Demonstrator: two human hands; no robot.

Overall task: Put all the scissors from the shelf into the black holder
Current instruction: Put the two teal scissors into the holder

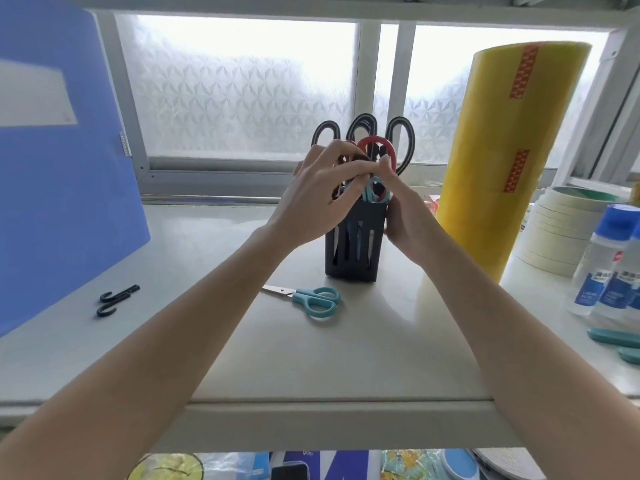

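A slotted, box-shaped black holder (pixel 353 244) stands upright on the smooth, pale shelf (pixel 207 341), packed with scissors whose oval loop handles (black, red (pixel 377 147) and teal) project above its rim. The left hand (pixel 322 192) curls its fingers around the handles at the holder's top, while the right hand (pixel 405 220) cups the holder's right wall, forefinger raised against the red loop. One pair of teal-handled scissors (pixel 308 299) lies flat on the shelf just in front of the holder, bare steel blades pointing left.
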